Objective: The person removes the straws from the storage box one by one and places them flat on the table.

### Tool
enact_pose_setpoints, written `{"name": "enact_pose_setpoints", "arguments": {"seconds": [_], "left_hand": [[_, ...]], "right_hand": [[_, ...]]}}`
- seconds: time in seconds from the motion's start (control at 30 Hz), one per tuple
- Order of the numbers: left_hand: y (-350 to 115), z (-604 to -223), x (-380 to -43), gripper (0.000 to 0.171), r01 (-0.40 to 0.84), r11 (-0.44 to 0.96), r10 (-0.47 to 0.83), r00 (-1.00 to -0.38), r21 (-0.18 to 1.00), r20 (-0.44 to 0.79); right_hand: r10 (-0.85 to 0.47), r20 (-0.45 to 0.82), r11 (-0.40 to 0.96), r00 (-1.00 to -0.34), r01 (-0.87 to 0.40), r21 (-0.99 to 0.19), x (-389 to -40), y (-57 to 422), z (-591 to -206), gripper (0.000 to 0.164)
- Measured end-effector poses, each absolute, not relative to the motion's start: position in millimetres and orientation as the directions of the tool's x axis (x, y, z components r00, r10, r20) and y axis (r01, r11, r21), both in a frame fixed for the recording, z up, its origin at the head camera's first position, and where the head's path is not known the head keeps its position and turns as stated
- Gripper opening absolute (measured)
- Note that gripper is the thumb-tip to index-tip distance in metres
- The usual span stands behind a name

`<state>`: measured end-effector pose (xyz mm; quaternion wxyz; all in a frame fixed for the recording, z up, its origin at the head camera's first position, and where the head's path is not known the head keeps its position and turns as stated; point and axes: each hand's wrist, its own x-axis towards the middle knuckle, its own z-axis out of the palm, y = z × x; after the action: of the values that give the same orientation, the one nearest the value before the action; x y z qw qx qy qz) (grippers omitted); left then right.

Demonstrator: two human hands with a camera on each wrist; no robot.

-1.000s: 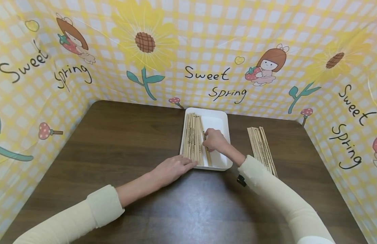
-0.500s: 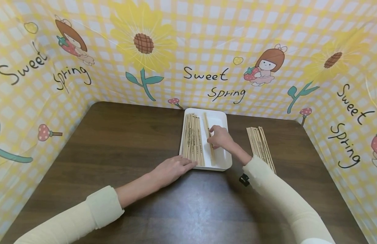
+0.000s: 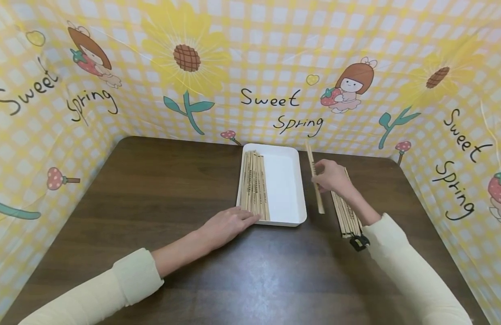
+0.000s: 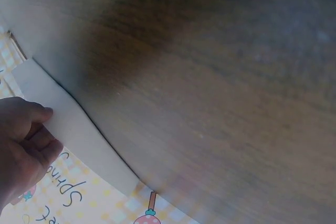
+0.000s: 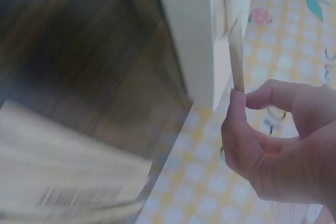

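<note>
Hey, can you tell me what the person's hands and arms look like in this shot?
The left hand and right hand wear no gloves. The left sleeve and right sleeve are plain cream; the left cuff is a broad band. A small black boxy item shows beneath the right cuff.

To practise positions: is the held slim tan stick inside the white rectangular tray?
Out: the right hand pinches the stick to the right of the tray.

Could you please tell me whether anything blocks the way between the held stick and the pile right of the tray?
Nothing visible but the right hand itself, which hides part of the pile in the head view; the tray lies left of the stick.
</note>
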<state>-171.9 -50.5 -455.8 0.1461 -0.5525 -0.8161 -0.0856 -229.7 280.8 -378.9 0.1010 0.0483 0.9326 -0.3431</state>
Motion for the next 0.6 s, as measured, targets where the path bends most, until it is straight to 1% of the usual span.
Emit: {"name": "enact_pose_setpoints", "arguments": {"seconds": [0.13,0.37,0.5,0.6], "left_hand": [[-51.3,-456.7,-171.7,0.043,0.923,0.384,0.874,-0.356,-0.019,0.330],[-50.4,-456.8,-172.1,0.043,0.920,0.391,0.871,-0.366,-0.012,0.327],[-50.0,-457.4,-172.7,0.042,0.925,0.379,0.875,-0.352,-0.018,0.334],[-49.4,-458.4,-173.6,0.042,0.929,0.369,0.877,-0.339,-0.025,0.340]], "right_hand": [[0.045,-0.255,0.802,-0.966,0.187,-0.567,-218.5,309.8,-379.2,0.055],[0.100,-0.288,0.844,-0.952,0.234,-0.482,-201.5,350.4,-391.5,0.052],[0.126,-0.294,0.841,-0.947,0.259,-0.475,-195.7,368.4,-399.6,0.052],[0.144,-0.304,0.823,-0.942,0.285,-0.491,-194.2,379.5,-406.2,0.053]]}}
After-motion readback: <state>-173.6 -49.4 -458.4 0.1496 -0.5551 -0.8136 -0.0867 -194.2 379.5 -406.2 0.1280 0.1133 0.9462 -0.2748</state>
